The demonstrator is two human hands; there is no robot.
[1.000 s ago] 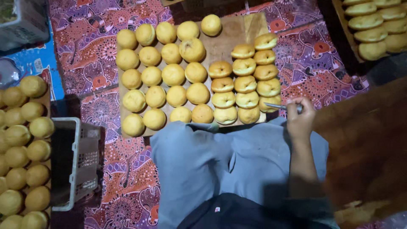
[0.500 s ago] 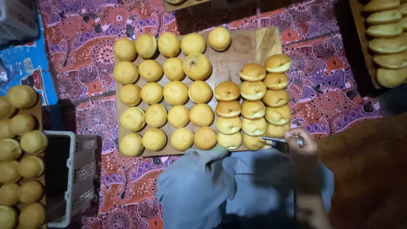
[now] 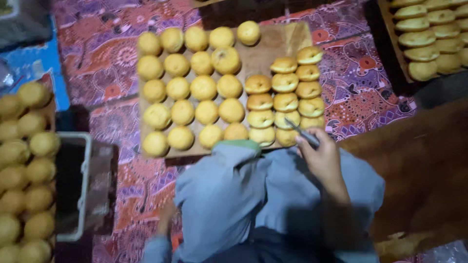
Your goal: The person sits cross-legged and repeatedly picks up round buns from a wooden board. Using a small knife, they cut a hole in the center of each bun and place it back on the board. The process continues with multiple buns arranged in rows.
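- Two hands, one tool in play. Left to right:
- Stack of round yellow buns (image 3: 22, 165) runs down the 9 o'clock edge; just beside it an open grey crate (image 3: 80, 187).
- Left hand (image 3: 165, 219) low at 7 o'clock, down by the patterned cloth (image 3: 122, 53) next to the person's grey-blue knee (image 3: 229, 190). Mostly hidden and dim, so cannot tell if it is spread or closed.
- Wooden board (image 3: 287, 36) sits centre, toward 12 o'clock. Its left part carries rows of plain round buns (image 3: 202, 87); its right part carries three columns of split, browner buns (image 3: 285, 83).
- Right hand (image 3: 324, 158) at about 4 o'clock from the board's centre, fingers curled tight round a thin metal knife (image 3: 300, 131). Blade points to 10 o'clock, tip over the nearest split buns at the board's near right corner.
- Wooden tray (image 3: 390, 44) of more split buns at 2 o'clock, well apart from the board.
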